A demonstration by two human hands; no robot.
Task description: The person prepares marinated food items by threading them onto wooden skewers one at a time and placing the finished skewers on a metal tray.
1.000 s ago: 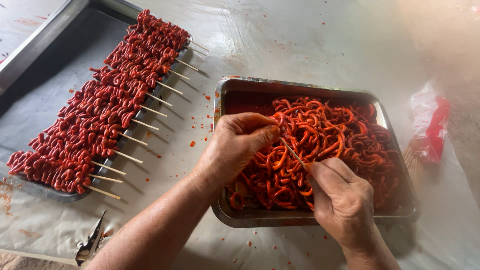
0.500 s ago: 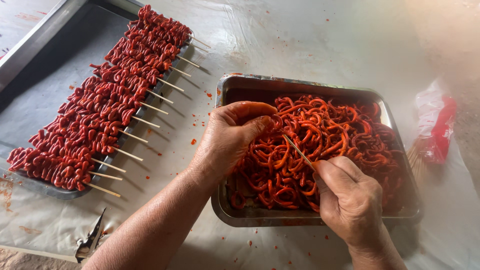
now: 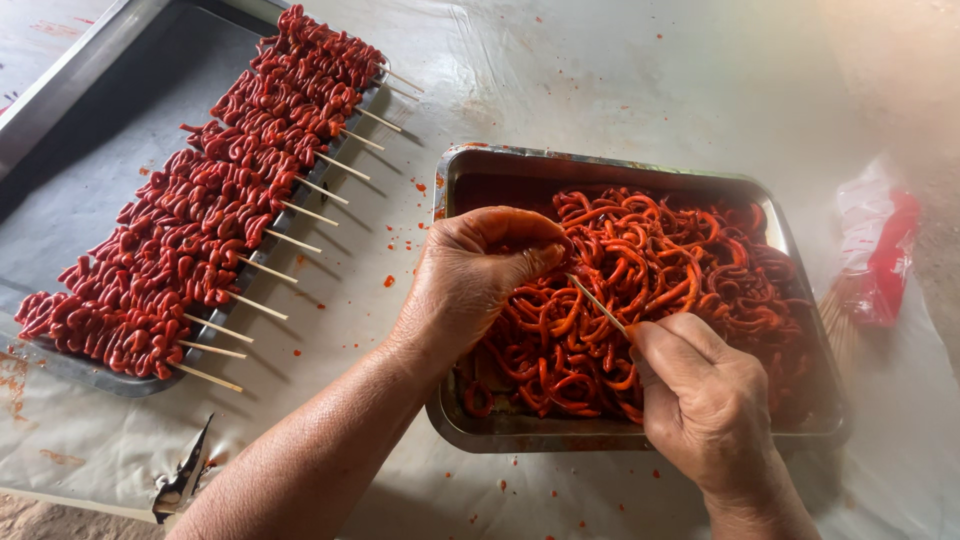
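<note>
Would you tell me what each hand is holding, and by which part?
The right hand pinches a wooden skewer by its lower end; the left hand grips a red strip at its tip.

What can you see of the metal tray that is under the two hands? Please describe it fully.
The metal tray is rectangular, shallow and silvery, with rounded corners and a rolled rim smeared red. It lies flat on a pale sheet and holds a tangle of red-orange marinated strips. The left hand reaches in over its left side; the right hand covers part of its near rim and holds a thin wooden skewer above the strips.
</note>
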